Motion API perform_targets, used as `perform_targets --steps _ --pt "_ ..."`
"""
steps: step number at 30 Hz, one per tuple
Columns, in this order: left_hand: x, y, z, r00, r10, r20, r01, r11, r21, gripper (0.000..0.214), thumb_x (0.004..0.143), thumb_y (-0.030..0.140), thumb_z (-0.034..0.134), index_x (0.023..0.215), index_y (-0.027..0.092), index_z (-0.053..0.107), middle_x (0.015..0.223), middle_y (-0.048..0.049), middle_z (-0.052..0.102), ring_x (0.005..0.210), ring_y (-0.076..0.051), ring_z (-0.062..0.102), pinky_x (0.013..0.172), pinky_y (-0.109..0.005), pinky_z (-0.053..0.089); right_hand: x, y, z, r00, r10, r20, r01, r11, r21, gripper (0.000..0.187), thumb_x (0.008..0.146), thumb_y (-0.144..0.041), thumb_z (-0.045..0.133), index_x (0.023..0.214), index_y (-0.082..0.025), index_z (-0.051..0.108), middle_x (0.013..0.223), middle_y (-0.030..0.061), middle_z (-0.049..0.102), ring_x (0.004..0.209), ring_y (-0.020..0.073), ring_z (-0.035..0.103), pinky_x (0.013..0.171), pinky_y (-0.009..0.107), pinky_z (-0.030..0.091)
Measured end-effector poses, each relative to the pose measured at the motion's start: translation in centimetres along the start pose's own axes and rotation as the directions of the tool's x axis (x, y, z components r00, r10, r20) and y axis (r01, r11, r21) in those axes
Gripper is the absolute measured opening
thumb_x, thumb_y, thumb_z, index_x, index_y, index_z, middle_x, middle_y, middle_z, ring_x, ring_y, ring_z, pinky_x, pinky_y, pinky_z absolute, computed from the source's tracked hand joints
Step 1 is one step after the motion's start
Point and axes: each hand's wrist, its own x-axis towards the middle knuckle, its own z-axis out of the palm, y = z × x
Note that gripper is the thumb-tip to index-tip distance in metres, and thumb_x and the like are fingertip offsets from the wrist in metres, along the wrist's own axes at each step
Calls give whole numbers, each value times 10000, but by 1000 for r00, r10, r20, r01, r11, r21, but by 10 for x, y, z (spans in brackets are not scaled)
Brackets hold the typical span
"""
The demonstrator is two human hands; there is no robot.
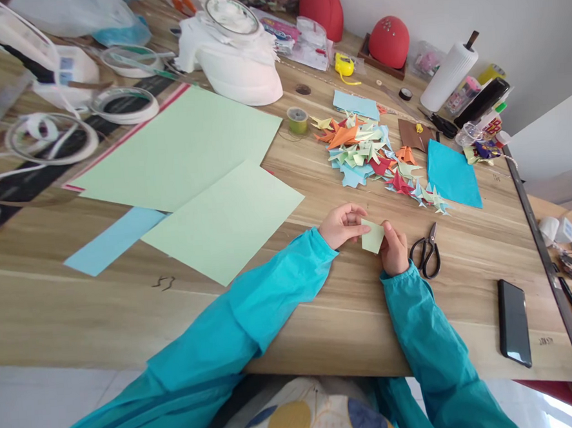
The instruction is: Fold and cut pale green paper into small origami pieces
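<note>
Between my two hands is a small pale green square of paper (pixel 373 237), raised over the wooden table (pixel 350 307). My left hand (pixel 343 226) pinches its left edge between thumb and fingers. On the other side, the thumb and curled fingers of my right hand (pixel 395 248) grip the right edge. Black-handled scissors (pixel 428 254) lie just right of my right hand, blades pointing away from me. Beyond my hands is a heap of folded paper cranes (pixel 359 145) in orange, green, blue, red and yellow.
Large green sheets (pixel 228 224) and a blue paper strip (pixel 113 242) lie left. A phone (pixel 513 323) rests near the right edge. Behind are a thread spool (pixel 298 120), a turquoise cloth-like square (pixel 453 175), a yellow tape measure (pixel 345 66) and a white-covered object (pixel 238 62). Cables crowd the far left.
</note>
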Motion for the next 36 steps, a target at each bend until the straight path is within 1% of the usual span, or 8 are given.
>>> perform_targets --steps 7,11,14,17,21,25,30,36 --pt "3 -4 3 997 25 -79 -27 999 -28 447 472 312 806 731 131 490 579 45 566 498 -85 550 435 -208 454 0 -6 1 1000 16 20 -16 1000 15 400 771 -505 525 535 -192 448 384 -50 421 317 76 383 300 213 252" --pt "4 -4 3 993 43 -108 -45 999 -22 433 493 326 802 726 130 494 565 53 555 448 -72 526 408 -203 438 -2 -10 3 998 -56 31 55 997 47 274 718 -417 641 681 -196 483 487 -66 491 356 65 413 311 185 295" --pt "4 -5 2 990 51 -133 -55 998 -25 434 494 330 803 718 133 488 552 54 556 426 -70 518 391 -200 429 -2 -13 6 993 -120 14 120 993 3 313 636 -326 734 798 -213 490 585 -73 526 403 61 436 326 171 349" --pt "5 -6 1 986 57 -153 -64 997 -38 441 487 339 803 707 137 479 538 61 553 414 -71 520 380 -197 429 -2 -14 8 984 -178 14 178 983 -42 317 637 -295 736 840 -218 506 613 -65 524 448 70 464 331 166 374" --pt "5 -6 2 988 63 -142 -69 997 -39 438 492 352 796 691 142 468 529 63 552 407 -83 531 376 -210 443 -3 -14 11 981 -182 64 186 981 -57 293 676 -308 705 885 -221 520 651 -44 555 497 93 516 354 183 413" --pt "4 -6 2 991 70 -115 -74 997 -26 423 513 349 786 682 148 455 523 67 549 404 -90 541 384 -217 453 -4 -12 11 983 -154 103 162 984 -78 246 733 -342 648 903 -218 521 625 -49 584 428 82 504 382 208 440" --pt "3 -5 2 994 68 -83 -70 997 -26 419 523 355 780 692 153 454 526 65 555 413 -98 552 389 -219 459 -2 -10 7 991 -106 83 111 992 -53 223 758 -343 618 920 -205 550 518 -69 562 399 83 499 364 193 422" --pt "4 -6 -1 998 24 -55 -31 991 -128 370 550 311 756 766 142 508 548 42 586 443 -124 582 412 -241 483 -2 -11 6 995 -92 39 92 996 -10 282 723 -304 654 981 -193 639 557 -39 602 450 102 540 376 207 436"
